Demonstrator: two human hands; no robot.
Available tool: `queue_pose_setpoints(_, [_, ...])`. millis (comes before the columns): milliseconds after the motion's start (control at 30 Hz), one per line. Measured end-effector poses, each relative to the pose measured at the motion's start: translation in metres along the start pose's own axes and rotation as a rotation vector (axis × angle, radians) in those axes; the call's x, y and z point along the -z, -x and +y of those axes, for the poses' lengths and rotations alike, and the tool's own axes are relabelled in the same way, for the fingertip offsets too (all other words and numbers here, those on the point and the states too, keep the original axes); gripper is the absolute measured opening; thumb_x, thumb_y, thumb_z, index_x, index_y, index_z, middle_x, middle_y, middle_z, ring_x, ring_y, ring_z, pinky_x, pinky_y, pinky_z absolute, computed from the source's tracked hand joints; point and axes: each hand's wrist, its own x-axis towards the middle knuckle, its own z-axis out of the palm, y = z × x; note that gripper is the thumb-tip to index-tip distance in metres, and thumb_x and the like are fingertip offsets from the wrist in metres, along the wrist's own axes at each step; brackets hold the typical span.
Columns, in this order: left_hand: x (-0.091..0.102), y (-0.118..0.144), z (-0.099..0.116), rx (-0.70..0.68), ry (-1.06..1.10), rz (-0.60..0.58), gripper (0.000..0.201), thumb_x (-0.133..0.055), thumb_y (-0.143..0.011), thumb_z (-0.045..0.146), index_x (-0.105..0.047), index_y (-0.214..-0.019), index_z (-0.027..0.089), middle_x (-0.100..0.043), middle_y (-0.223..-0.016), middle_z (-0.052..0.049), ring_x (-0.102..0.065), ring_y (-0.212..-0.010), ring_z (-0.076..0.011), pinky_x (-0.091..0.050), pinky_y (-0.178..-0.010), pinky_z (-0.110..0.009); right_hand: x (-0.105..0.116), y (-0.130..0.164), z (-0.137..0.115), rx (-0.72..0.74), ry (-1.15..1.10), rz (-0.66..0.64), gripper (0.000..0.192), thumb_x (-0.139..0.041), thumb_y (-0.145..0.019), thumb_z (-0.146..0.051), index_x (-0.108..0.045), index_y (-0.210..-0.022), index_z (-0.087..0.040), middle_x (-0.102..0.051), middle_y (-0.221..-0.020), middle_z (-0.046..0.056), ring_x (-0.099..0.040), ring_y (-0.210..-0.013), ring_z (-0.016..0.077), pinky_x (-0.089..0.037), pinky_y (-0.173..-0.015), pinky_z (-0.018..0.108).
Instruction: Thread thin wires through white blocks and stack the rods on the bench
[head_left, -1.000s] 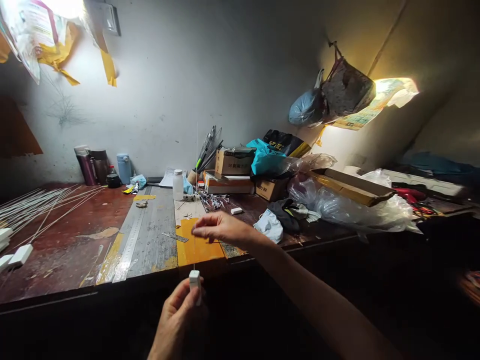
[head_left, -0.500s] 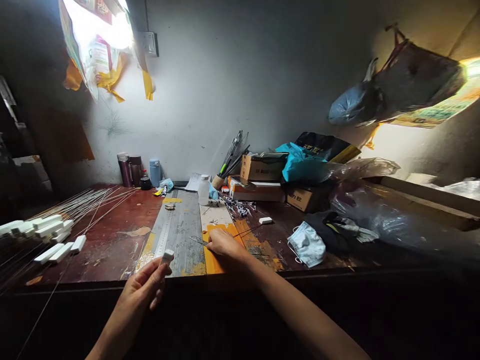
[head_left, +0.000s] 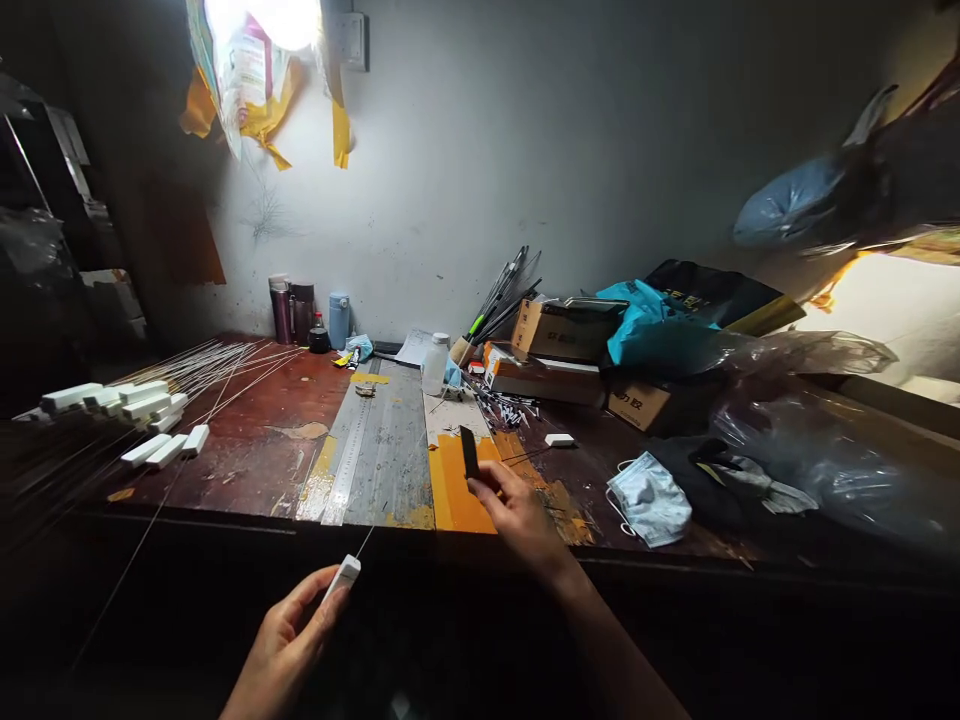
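My left hand, closed, pinches a small white rectangular block in front of the table's edge. A thin rod or wire sticks out beyond the block. My right hand grips the lower end of a flat dark strip, held upright above the orange-taped part of the board; its exact kind I cannot tell. Left of that tape, a ruler lies along the grey board. Another white block with thin dark wires rests beyond my right hand.
Several white blocks on long thin rods lie at the left. A clear bottle stands mid-table, beside scattered small sticks. Face mask, cardboard boxes and plastic bags occupy the right. Flasks stand by the wall.
My right hand has risen off the orange tape with the dark strip in it. My left hand has dropped lower with the white block. The camera view has turned left.
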Motion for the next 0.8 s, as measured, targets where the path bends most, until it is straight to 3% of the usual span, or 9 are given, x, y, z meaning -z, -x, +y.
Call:
queue_pose_setpoints(133, [-0.006,0.005,-0.013,-0.018,-0.038,-0.073,0.041,-0.077,-0.065,0.052,-0.074,-0.093,0.024,-0.064,-0.066,-0.002,-0.059,-0.073,-0.0231,-0.045,-0.052,-0.022,-0.006,0.040,-0.008,0.052,-0.139,0.069,0.016,-0.049,-0.092,-0.032,-0.057,-0.104,-0.024,-0.061,-0.092,0.005,-0.059,-0.086,0.0209,-0.045,-0.077,0.032])
queue_pose_setpoints(267, [-0.012,0.009,-0.024,-0.017,-0.069,-0.167,0.035,-0.073,-0.073,0.050,-0.073,-0.098,0.026,-0.068,-0.078,-0.003,-0.061,-0.085,-0.0243,-0.049,-0.066,-0.024,-0.017,0.061,-0.009,0.028,-0.153,0.063,0.011,-0.053,-0.090,-0.025,-0.056,-0.101,-0.024,-0.062,-0.091,0.004,-0.060,-0.084,0.0203,-0.046,-0.075,0.030])
queue_pose_setpoints(467, [-0.007,0.007,-0.031,-0.020,-0.191,-0.361,0.038,-0.061,-0.083,0.049,-0.067,-0.113,0.026,-0.068,-0.104,-0.005,-0.060,-0.096,-0.0256,-0.048,-0.080,-0.028,-0.027,0.077,-0.008,0.039,-0.191,-0.018,0.008,-0.052,-0.091,-0.022,-0.061,-0.090,-0.022,-0.058,-0.085,0.002,-0.058,-0.078,0.0161,-0.046,-0.071,0.026])
queue_pose_setpoints(600, [-0.004,0.002,-0.036,0.001,-0.231,-0.464,0.039,-0.055,-0.088,0.049,-0.063,-0.119,0.028,-0.067,-0.103,-0.003,-0.059,-0.100,-0.0243,-0.046,-0.085,-0.028,-0.030,0.083,-0.004,-0.028,-0.253,-0.061,0.009,-0.054,-0.090,-0.023,-0.061,-0.086,-0.021,-0.058,-0.082,0.001,-0.056,-0.076,0.0146,-0.044,-0.070,0.025])
queue_pose_setpoints(800, [-0.006,0.000,-0.043,0.018,-0.265,-0.475,0.038,-0.058,-0.085,0.050,-0.066,-0.115,0.028,-0.067,-0.104,-0.003,-0.055,-0.108,-0.0266,-0.042,-0.092,-0.030,-0.030,0.080,0.002,-0.216,-0.550,-0.131,0.023,-0.058,-0.089,-0.030,-0.061,-0.111,-0.024,-0.064,-0.096,0.001,-0.059,-0.090,0.0165,-0.045,-0.082,0.028])
